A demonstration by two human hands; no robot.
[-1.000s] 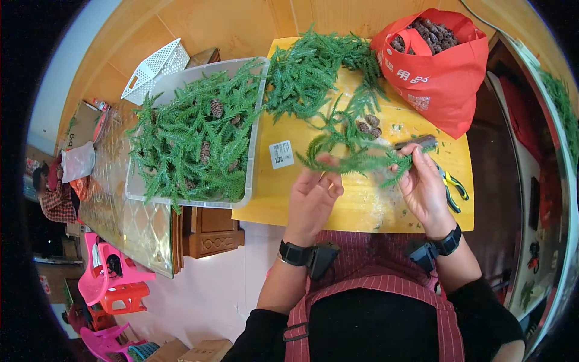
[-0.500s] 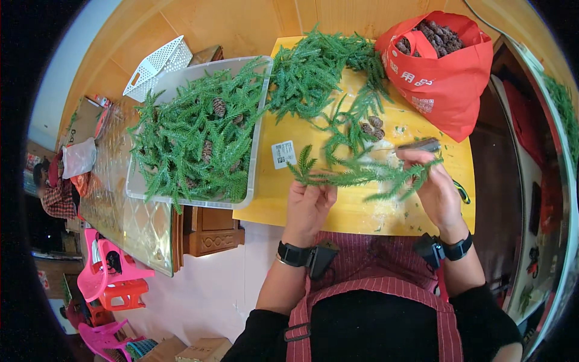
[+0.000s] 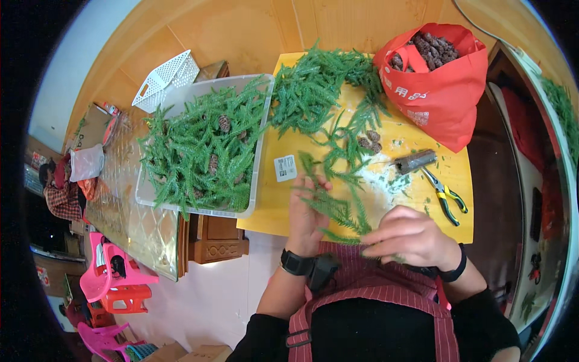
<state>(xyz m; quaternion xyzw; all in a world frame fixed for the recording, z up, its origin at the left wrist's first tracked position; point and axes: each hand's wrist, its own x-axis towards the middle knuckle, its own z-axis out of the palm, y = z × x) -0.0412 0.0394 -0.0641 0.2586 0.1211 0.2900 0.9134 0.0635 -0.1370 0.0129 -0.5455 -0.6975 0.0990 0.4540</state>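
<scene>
My left hand (image 3: 306, 211) is closed around the stem of a green artificial pine branch (image 3: 339, 209), just past the front edge of the yellow board (image 3: 277, 211). Bent inward, my right hand (image 3: 415, 236) pinches the lower sprigs of that branch; its fingertips are partly hidden. Beyond the hands lie more loose pine sprigs (image 3: 347, 148) and a few small pine cones (image 3: 370, 142). A dark bundle of thin wires (image 3: 416, 161) rests on the board above yellow-and-black pliers (image 3: 447, 196). White powder (image 3: 386, 184) and green bits are scattered beside them.
A clear plastic bin (image 3: 260, 142) full of pine branches and cones stands left. Behind the board are a heap of branches (image 3: 313, 84) and a red bag (image 3: 443, 99) of pine cones. A white card (image 3: 284, 168), white basket (image 3: 166, 81) and pink chair (image 3: 99, 280) are also around.
My right hand has come down and leftward, uncovering the pliers and wire bundle. The branch now hangs downward between my hands instead of stretching sideways. The whole view has shifted slightly.
</scene>
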